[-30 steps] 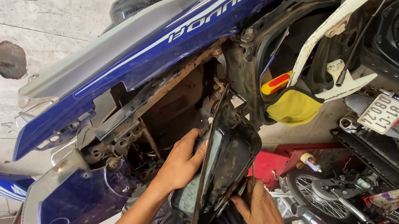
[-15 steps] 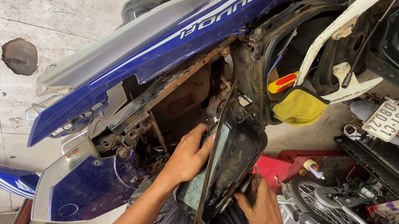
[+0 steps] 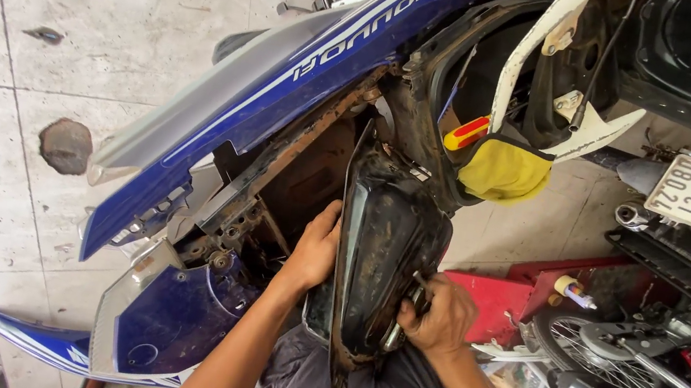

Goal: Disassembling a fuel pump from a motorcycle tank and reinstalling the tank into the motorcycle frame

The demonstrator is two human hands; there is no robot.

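Black and caked with dirt, the plastic fender panel (image 3: 382, 256) stands on edge between the person's two hands, its top end touching the motorbike's stripped rear frame (image 3: 294, 167). The left hand (image 3: 315, 250) lies flat against the panel's left face, fingers spread and pressing rather than curled around anything. The right hand (image 3: 437, 317) is clenched on the panel's lower right edge, and a small metal tool or fastener (image 3: 394, 333) shows just beside its knuckles; which it is cannot be told.

Judging by how things lie, the work looks well along. Above and left of the left hand, the blue side cover (image 3: 291, 73) hangs lifted away from the frame, baring rusty metal and wiring. Below that hand, a second blue cover (image 3: 165, 323) sits loose. The panel seems partly free at its lower end, while its upper end looks joined near the yellow rag (image 3: 504, 169). Right of the right hand, a red box (image 3: 505, 305) and a spoked wheel (image 3: 591, 347) lie on the floor (image 3: 68, 7).
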